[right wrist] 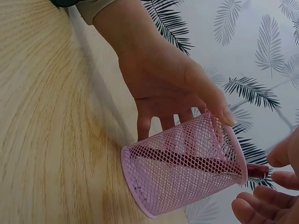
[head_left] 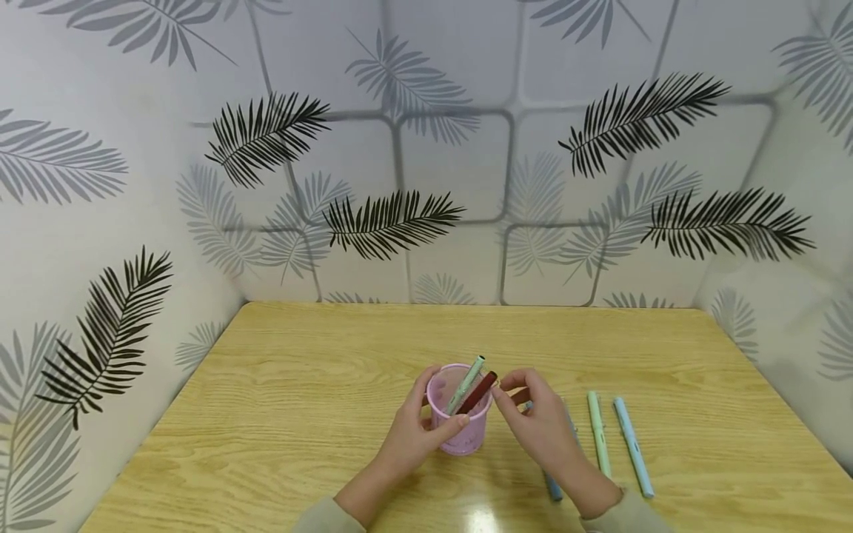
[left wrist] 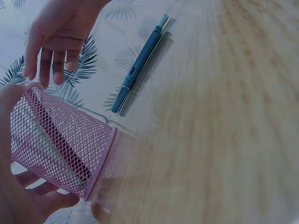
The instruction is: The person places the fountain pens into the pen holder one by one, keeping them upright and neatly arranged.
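Observation:
My left hand grips a pink mesh pen holder, fingers behind it and thumb at the front rim. The holder stands on the table. Inside it lean a pale green pen and a dark red pen, their upper ends above the rim. Just right of the rim is my right hand, its relaxed fingers close to the red pen's end. In the right wrist view a small gap shows between those fingers and the red pen. Nothing is visible in the right hand.
On the wooden table, right of my right hand, lie a light green pen and a light blue pen. A darker blue pen lies partly hidden under the right hand. Leaf-patterned walls border the table.

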The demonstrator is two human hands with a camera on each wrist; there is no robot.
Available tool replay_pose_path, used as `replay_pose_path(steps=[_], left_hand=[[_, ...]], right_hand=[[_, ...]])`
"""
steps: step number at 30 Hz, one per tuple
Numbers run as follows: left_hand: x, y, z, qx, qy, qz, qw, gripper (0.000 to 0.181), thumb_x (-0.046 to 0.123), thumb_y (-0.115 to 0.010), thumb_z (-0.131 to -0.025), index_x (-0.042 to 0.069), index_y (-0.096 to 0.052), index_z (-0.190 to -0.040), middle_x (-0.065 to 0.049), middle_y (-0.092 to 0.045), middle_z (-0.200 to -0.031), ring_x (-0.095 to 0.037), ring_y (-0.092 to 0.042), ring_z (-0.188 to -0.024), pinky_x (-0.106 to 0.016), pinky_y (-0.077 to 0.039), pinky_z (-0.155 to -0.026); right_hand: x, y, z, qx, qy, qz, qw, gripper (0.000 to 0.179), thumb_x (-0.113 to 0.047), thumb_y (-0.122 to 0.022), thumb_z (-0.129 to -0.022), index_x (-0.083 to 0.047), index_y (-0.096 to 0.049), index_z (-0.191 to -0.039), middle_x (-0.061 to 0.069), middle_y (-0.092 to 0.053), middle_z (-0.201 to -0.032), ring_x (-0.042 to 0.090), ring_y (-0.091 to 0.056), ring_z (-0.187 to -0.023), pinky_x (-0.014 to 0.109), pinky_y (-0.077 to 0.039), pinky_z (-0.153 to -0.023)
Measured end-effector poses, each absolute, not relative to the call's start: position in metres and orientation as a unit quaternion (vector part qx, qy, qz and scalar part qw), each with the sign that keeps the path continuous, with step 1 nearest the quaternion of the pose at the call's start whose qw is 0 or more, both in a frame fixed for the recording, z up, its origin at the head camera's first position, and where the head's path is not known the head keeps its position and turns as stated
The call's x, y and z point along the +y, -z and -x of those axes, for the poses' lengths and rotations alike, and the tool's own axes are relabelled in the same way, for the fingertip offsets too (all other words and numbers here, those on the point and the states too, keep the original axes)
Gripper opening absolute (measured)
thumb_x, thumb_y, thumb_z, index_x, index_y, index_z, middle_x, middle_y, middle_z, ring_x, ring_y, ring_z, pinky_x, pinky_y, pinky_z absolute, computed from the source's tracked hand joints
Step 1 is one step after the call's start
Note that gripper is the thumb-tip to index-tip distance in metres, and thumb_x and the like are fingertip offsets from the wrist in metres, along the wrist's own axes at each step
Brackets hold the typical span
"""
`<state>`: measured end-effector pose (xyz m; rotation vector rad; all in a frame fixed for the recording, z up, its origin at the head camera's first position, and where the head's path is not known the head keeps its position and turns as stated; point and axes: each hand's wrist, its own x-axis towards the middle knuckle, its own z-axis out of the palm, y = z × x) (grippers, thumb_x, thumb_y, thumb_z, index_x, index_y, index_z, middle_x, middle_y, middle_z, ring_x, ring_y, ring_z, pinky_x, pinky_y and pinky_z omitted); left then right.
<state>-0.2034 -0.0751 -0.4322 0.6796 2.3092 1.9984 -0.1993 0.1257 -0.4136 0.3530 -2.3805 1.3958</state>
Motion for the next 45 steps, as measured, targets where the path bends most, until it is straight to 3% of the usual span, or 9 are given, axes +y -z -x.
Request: replay_pose_path(steps=[6, 15, 24, 45], left_hand=[[-0.076, 0.433, 0.204, 0.745, -0.634, -0.205, 0.010, 0.073, 0.018, -0.069, -0.084, 0.014, -0.027, -0.144, -0.020, -0.039, -0.136, -0.038, -0.044, -0.115, -0.042, -0.048, -0.083], [-0.076, 0.432, 0.203, 0.752, -0.631, -0.191, 0.011, 0.078, 0.020, -0.069, -0.084, 0.011, -0.022, -0.146, -0.020, -0.036, -0.139, -0.039, -0.042, -0.117, -0.045, -0.047, -0.085], [-0.075, 0.431, 0.203, 0.745, -0.636, -0.201, 0.006, 0.072, 0.017, -0.069, -0.084, 0.009, -0.028, -0.143, -0.021, -0.039, -0.135, -0.039, -0.045, -0.114, -0.043, -0.048, -0.083], [-0.074, 0.439, 0.205, 0.746, -0.636, -0.197, 0.011, 0.075, 0.019, -0.069, -0.085, 0.015, -0.025, -0.145, -0.019, -0.038, -0.136, -0.039, -0.043, -0.116, -0.044, -0.048, -0.083]], right_hand=[[0.132, 0.418, 0.200, -0.846, -0.497, -0.116, 0.157, 0.013, -0.010, -0.065, -0.087, -0.006, -0.058, -0.097, 0.004, -0.060, -0.092, 0.017, -0.057, -0.075, 0.024, -0.049, -0.056], [0.142, 0.419, 0.196, -0.859, -0.478, -0.102, 0.155, 0.012, -0.015, -0.064, -0.089, -0.007, -0.059, -0.096, 0.004, -0.060, -0.092, 0.016, -0.057, -0.078, 0.024, -0.048, -0.057], [0.157, 0.424, 0.193, -0.868, -0.471, -0.075, 0.140, 0.015, -0.017, -0.062, -0.090, -0.005, -0.059, -0.098, 0.004, -0.060, -0.093, 0.017, -0.056, -0.080, 0.025, -0.047, -0.059], [0.197, 0.422, 0.188, -0.884, -0.434, -0.044, 0.170, 0.024, -0.024, -0.058, -0.093, -0.004, -0.057, -0.105, 0.008, -0.061, -0.101, 0.020, -0.057, -0.084, 0.024, -0.048, -0.060]])
